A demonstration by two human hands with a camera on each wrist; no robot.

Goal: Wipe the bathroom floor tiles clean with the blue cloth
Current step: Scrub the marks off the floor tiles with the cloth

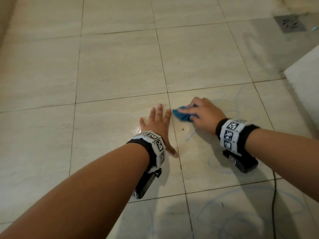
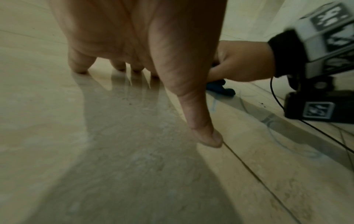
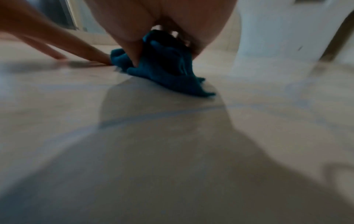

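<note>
A crumpled blue cloth (image 1: pixel 183 115) lies bunched on the beige floor tiles (image 1: pixel 120 66), and my right hand (image 1: pixel 201 112) grips it against the floor. In the right wrist view the blue cloth (image 3: pixel 164 68) sticks out below my curled fingers. In the left wrist view a corner of the cloth (image 2: pixel 220 88) shows under that hand. My left hand (image 1: pixel 158 123) rests flat on the tile just left of the cloth, fingers spread and straight. Thin blue scribble lines (image 1: pixel 214 163) mark the tiles around and below my right hand.
A metal floor drain (image 1: pixel 290 23) sits at the far right. A white fixture (image 1: pixel 305 73) juts in at the right edge. A black cable (image 1: pixel 273 195) trails from the right wrist camera across the floor. A small dark speck (image 1: pixel 182 129) lies between my hands.
</note>
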